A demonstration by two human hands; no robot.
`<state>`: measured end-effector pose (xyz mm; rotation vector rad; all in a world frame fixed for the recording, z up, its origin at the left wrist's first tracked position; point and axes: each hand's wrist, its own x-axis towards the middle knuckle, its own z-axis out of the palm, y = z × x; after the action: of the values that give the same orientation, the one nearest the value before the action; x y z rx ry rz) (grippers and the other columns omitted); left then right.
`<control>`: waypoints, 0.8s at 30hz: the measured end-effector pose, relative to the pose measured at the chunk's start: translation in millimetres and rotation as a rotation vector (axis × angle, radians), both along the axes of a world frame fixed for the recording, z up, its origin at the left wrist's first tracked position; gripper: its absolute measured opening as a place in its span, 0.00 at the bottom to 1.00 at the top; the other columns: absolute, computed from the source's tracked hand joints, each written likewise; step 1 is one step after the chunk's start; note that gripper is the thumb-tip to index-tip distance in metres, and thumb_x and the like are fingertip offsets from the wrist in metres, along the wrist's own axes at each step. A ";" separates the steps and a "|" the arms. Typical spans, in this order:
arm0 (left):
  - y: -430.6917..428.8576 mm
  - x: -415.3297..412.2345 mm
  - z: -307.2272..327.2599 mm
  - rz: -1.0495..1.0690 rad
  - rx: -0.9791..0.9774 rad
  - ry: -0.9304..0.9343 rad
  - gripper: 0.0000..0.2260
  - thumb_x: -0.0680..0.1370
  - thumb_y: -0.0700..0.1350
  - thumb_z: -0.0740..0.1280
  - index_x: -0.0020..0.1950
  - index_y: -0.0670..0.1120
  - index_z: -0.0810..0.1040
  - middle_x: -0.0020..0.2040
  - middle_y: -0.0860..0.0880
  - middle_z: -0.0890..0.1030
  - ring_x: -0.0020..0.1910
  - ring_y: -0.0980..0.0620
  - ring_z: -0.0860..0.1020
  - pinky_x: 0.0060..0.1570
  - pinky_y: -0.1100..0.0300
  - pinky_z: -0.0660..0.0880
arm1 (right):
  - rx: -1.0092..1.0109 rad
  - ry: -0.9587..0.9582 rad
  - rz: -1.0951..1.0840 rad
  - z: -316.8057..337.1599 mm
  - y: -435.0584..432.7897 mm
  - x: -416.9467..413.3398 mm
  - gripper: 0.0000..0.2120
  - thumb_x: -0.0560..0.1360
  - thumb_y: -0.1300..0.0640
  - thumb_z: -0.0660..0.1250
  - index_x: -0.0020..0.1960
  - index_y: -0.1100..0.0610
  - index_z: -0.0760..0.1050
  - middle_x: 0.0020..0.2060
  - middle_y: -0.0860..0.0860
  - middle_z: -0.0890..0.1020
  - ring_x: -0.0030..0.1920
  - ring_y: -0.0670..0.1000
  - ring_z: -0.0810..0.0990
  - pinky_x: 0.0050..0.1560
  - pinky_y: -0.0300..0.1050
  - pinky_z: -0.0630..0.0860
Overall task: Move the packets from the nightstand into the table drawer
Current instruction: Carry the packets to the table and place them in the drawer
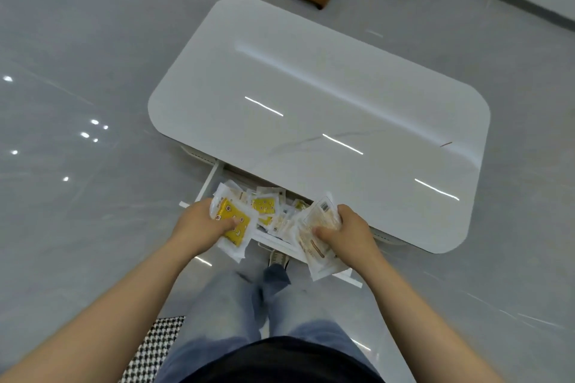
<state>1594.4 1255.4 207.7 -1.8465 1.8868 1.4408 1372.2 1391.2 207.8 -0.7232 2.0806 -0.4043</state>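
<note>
Left hand (199, 221) grips yellow packets (235, 224) at the drawer's (209, 179) 9 o'clock, right hand (350, 228) pale packets (317, 250) at 3. Loose packets (264, 205) lie inside already; both handfuls remain.

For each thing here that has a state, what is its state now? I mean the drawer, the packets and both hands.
drawer: pulled open, partly filled
loose packets: lying in the drawer
left hand: grips yellow packets at the drawer's left end
right hand: grips pale packets at the drawer's right end
</note>
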 end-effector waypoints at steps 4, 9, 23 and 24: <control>-25.5 -5.9 -29.1 0.022 0.060 -0.031 0.08 0.72 0.46 0.73 0.47 0.44 0.79 0.44 0.47 0.82 0.46 0.46 0.80 0.46 0.55 0.76 | 0.024 -0.029 -0.025 -9.5 -13.1 -2.7 0.11 0.72 0.54 0.70 0.48 0.54 0.69 0.41 0.47 0.75 0.41 0.48 0.75 0.35 0.40 0.71; -52.4 -8.2 -69.3 -0.004 0.113 -0.141 0.08 0.72 0.46 0.73 0.46 0.44 0.79 0.46 0.44 0.82 0.46 0.44 0.80 0.48 0.50 0.79 | 0.026 -0.078 -0.120 -29.2 -29.4 6.0 0.13 0.72 0.56 0.70 0.55 0.55 0.71 0.45 0.47 0.76 0.45 0.49 0.77 0.40 0.40 0.74; -117.0 -34.1 -161.4 -0.226 0.109 -0.244 0.09 0.73 0.49 0.71 0.46 0.48 0.74 0.51 0.48 0.77 0.50 0.47 0.77 0.49 0.55 0.73 | 0.110 -0.140 -0.324 -112.3 -58.6 27.7 0.16 0.73 0.55 0.69 0.59 0.54 0.71 0.49 0.46 0.77 0.45 0.46 0.78 0.37 0.35 0.73; -120.7 -34.4 -165.2 -0.250 0.094 -0.263 0.12 0.73 0.50 0.71 0.52 0.46 0.75 0.53 0.48 0.77 0.53 0.47 0.76 0.49 0.56 0.71 | 0.119 -0.139 -0.320 -117.4 -61.6 28.6 0.15 0.74 0.55 0.69 0.59 0.54 0.71 0.48 0.45 0.76 0.44 0.45 0.77 0.36 0.34 0.72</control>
<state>1560.0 1134.6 42.4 -1.6000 1.8110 1.1256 1400.8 1329.5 90.4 -0.2828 2.0707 -0.4871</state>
